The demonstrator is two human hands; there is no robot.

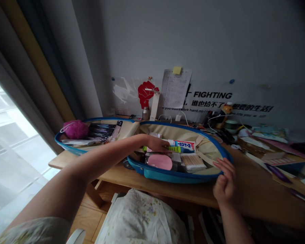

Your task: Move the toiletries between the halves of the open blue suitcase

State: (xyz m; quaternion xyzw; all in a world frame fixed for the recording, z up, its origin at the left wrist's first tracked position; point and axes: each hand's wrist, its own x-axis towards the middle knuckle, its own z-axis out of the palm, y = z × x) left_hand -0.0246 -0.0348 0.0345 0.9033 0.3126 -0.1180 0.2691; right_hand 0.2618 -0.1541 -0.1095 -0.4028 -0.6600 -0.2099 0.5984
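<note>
My open suitcase point(162, 177) has a blue rim and teal shell around a beige lining; beside it lies a magenta bath puff point(75, 129), and a faint floral pattern marks the white cloth point(139, 217) below.

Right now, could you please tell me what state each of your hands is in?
Left hand: fingers down at the green tube in the open case; grip cannot be told.
Right hand: half curled, touching the case's blue rim; grip cannot be told.

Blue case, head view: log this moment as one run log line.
left hand: at green tube | right hand: at blue case rim | nearby: cotton swabs
</note>
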